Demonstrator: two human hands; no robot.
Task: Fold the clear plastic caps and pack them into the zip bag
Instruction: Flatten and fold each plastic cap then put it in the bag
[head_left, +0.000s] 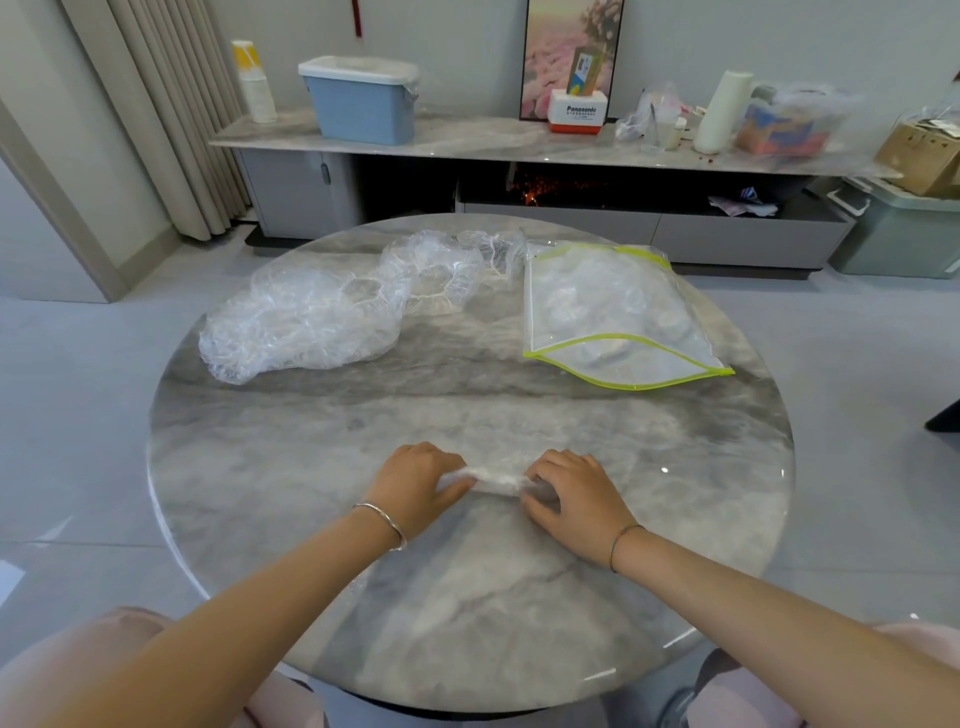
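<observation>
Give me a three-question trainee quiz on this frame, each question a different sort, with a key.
1. True or false: the left hand and the right hand each hold one end of the folded cap on the table.
2. Where is the pile of unfolded caps relative to the zip bag? A) to its left on the table; B) inside it; C) on the floor.
3. Fill in: the zip bag's edge trim is ___ in colour.
Key: 1 true; 2 A; 3 yellow-green.
</observation>
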